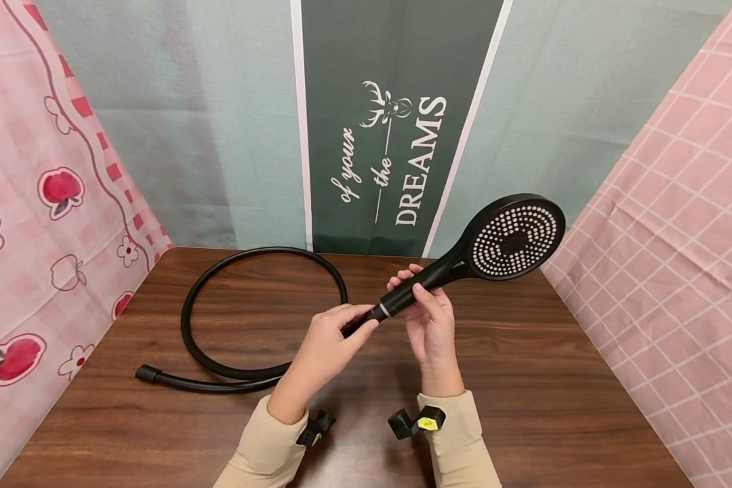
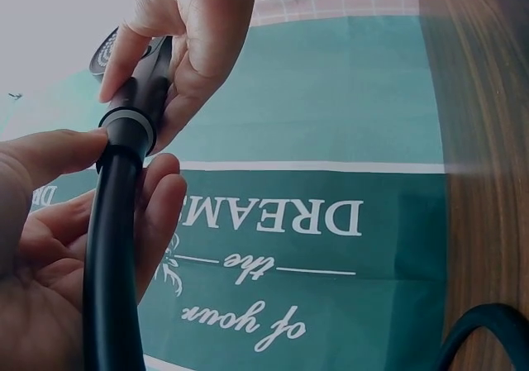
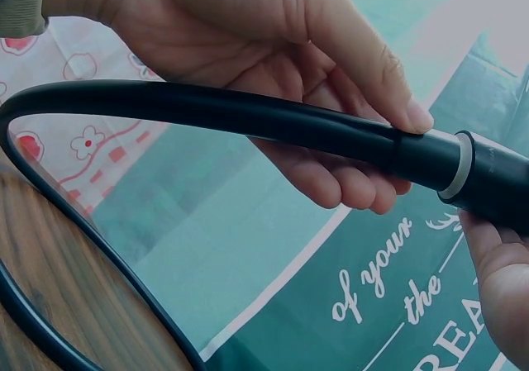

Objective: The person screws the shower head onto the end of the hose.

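A black shower head [image 1: 439, 271] with a round face of pale nozzles is held up over the table, tilted up to the right. My right hand [image 1: 430, 325] grips its handle, thumb on the near side. My left hand [image 1: 326, 346] pinches the end fitting of a black hose [image 1: 186, 312] right at the handle's lower end. A light ring [image 2: 132, 116] shows at that joint in the left wrist view. In the right wrist view the hose fitting [image 3: 426, 158] lies between left thumb and fingers. The hose runs back from there and loops on the table.
The hose's other end fitting [image 1: 149, 373] lies on the wooden table [image 1: 524, 407] at the left. A green and blue-grey cloth [image 1: 250, 135] hangs behind the table. Pink patterned cloths [image 1: 677, 237] flank both sides. Each wrist carries a small black camera [image 1: 430, 419].
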A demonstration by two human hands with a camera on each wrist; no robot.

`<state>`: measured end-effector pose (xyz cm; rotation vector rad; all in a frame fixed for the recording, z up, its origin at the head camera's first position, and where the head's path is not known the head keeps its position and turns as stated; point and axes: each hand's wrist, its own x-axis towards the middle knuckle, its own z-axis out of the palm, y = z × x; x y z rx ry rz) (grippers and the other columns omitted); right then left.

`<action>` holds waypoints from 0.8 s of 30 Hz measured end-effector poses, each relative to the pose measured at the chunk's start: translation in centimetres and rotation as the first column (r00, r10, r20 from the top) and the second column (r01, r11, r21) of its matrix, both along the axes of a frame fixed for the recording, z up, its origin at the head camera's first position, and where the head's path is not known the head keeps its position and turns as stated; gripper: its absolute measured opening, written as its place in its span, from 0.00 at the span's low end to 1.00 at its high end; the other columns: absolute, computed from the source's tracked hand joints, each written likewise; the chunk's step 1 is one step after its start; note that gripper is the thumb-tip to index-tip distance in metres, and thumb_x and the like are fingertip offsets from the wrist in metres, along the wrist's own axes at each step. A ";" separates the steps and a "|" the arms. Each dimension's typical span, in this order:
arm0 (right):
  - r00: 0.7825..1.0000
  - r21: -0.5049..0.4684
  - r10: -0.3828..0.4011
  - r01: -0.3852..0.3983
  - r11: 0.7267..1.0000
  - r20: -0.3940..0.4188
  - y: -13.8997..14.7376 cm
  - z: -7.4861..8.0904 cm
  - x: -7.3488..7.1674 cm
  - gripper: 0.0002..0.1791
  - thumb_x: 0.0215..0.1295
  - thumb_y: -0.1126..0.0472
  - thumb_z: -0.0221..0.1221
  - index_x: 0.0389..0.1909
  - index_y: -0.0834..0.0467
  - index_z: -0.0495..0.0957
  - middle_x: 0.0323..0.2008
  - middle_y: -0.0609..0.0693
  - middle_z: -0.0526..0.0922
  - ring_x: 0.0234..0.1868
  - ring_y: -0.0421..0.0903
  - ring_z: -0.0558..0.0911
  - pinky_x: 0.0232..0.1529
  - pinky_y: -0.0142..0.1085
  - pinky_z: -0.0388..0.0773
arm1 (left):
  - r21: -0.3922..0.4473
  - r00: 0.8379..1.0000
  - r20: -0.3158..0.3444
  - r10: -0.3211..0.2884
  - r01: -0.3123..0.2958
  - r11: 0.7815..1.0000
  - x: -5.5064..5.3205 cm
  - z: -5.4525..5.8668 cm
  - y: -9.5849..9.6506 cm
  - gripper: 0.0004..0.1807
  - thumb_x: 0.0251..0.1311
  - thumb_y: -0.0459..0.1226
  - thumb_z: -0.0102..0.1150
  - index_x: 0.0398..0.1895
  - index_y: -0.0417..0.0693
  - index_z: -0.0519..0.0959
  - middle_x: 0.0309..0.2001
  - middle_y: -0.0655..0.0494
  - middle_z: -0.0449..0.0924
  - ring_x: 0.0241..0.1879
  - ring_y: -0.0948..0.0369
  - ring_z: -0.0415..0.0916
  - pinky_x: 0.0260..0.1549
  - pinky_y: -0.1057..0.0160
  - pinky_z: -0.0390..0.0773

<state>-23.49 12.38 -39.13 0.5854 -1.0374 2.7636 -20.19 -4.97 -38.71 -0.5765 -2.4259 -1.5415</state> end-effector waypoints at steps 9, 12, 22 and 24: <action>1.000 -0.001 -0.001 0.001 1.000 0.000 0.0 0.0 0.0 0.14 0.75 0.74 0.43 0.51 0.63 0.76 0.42 0.53 0.87 0.46 0.46 0.88 0.57 0.40 0.80 | 0.019 1.000 -0.001 -0.010 0.010 1.000 0.0 -0.1 -0.1 0.13 0.65 0.39 0.64 0.51 0.49 0.85 0.38 0.58 0.84 0.33 0.65 0.75 0.33 0.68 0.76; 1.000 -0.003 0.002 -0.002 1.000 -0.004 0.0 0.0 0.0 0.14 0.75 0.73 0.44 0.51 0.63 0.76 0.42 0.53 0.87 0.46 0.46 0.88 0.56 0.39 0.80 | 0.018 1.000 0.009 -0.007 0.007 1.000 0.0 -0.1 -0.1 0.15 0.65 0.40 0.63 0.53 0.49 0.84 0.40 0.57 0.85 0.34 0.65 0.75 0.34 0.68 0.77; 1.000 -0.001 0.003 -0.003 1.000 -0.008 0.0 -0.1 0.1 0.14 0.74 0.74 0.44 0.52 0.64 0.75 0.42 0.54 0.87 0.46 0.47 0.88 0.57 0.40 0.80 | 0.004 1.000 -0.010 -0.005 0.005 1.000 0.0 -0.2 0.0 0.12 0.64 0.39 0.65 0.50 0.50 0.86 0.37 0.56 0.85 0.30 0.64 0.73 0.30 0.69 0.75; 1.000 -0.002 0.003 -0.003 1.000 -0.008 0.0 -0.1 0.1 0.14 0.74 0.74 0.44 0.52 0.65 0.75 0.42 0.54 0.87 0.46 0.47 0.88 0.57 0.40 0.80 | 0.005 1.000 -0.014 -0.005 0.005 1.000 0.0 -0.2 0.0 0.12 0.64 0.38 0.65 0.50 0.50 0.86 0.36 0.56 0.84 0.30 0.64 0.73 0.30 0.69 0.75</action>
